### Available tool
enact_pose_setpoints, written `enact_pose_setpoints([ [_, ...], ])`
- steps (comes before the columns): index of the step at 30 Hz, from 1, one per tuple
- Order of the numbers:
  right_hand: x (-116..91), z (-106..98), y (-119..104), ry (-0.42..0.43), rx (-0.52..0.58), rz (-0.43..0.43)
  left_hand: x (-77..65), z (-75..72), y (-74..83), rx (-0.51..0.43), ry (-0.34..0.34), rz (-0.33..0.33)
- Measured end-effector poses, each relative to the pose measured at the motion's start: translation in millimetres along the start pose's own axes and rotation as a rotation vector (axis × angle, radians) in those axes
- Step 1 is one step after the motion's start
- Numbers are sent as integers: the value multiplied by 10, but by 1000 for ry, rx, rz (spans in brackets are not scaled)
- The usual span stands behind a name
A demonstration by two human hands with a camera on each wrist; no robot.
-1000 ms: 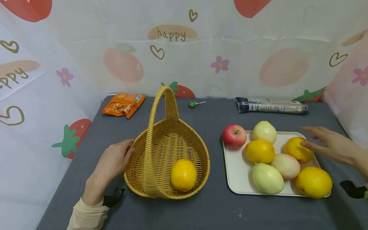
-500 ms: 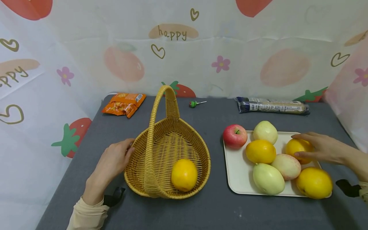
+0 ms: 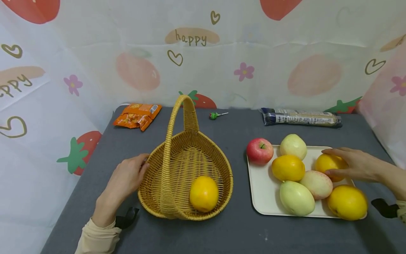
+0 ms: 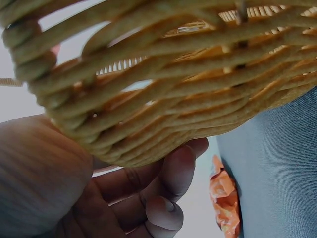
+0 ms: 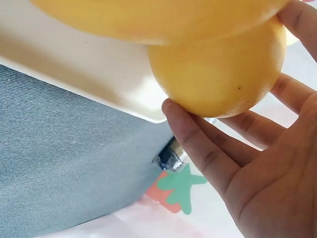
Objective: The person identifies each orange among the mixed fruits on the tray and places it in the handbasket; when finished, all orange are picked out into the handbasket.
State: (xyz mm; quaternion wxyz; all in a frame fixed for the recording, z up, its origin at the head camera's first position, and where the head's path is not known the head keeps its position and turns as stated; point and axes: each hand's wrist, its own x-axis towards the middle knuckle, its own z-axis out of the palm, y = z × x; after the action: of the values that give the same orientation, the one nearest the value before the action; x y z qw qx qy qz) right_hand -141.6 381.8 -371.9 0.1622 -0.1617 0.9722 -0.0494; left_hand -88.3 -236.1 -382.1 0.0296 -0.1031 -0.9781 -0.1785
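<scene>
My left hand grips the left rim of a wicker basket with a tall arched handle. In the left wrist view, curled fingers touch the basket's woven wall. A single orange lies inside it. On the right, my right hand holds another orange at the back right of a cream tray. The right wrist view has its thumb and fingers spread around that orange, which sits at the tray's corner. A second yellow fruit partly covers it there.
The tray also bears a red apple, pale green fruits, a pinkish peach-like fruit and more yellow-orange fruits. Behind lie an orange snack packet, a lollipop and a long wrapped package.
My right hand has moved left and slightly down, from beside the orange to around it. The left hand has stayed at the basket rim.
</scene>
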Motion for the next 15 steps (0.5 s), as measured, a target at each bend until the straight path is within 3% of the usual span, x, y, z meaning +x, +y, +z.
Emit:
enact_pose_setpoints([
  [15, -17, 3, 15, 14, 14, -24, 12, -4, 12, 11, 5, 2],
])
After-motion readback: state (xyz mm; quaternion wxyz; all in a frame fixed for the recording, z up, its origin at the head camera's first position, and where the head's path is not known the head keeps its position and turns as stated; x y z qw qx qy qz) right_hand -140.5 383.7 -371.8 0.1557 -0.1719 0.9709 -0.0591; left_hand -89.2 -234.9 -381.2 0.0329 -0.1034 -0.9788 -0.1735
